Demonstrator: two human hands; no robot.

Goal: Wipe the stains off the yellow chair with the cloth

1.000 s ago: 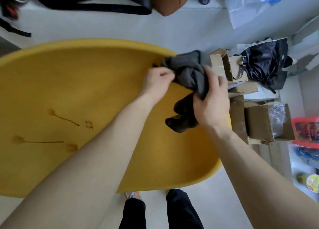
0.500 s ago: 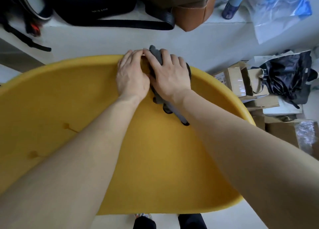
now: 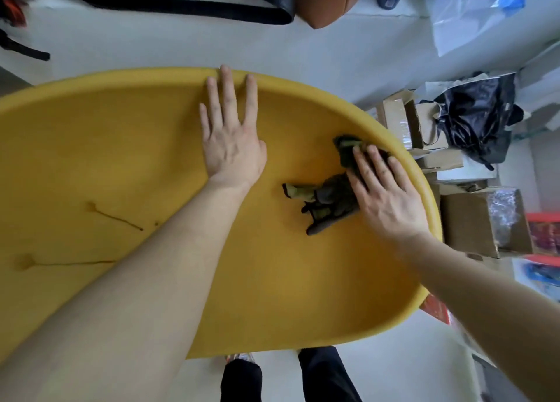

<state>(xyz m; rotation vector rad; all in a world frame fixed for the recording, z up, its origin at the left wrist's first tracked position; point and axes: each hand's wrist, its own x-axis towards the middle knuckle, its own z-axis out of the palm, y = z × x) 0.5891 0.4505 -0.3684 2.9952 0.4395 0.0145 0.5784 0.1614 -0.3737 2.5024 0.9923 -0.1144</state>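
Fingers straight and slightly spread, the left hand [image 3: 231,147] lies flat on the smooth, moulded yellow plastic chair [image 3: 272,280], fingertips reaching its rolled rim at 12 o'clock. The right hand [image 3: 386,195], fingers straight and close together, presses a crumpled dark grey cloth [image 3: 327,200] onto the seat by the rim at 2 o'clock. A limp tail of the fabric trails toward the middle. Two brown stains [image 3: 116,217], each a blot with a thin streak, mark the seat at 9 o'clock, well apart from the cloth. Past the rim at 3 o'clock, open brown cardboard boxes [image 3: 472,223] stand on the pale floor [image 3: 181,47]; one holds crinkled clear plastic wrap [image 3: 500,217]. A glossy black plastic bag [image 3: 475,120] lies crumpled behind them.
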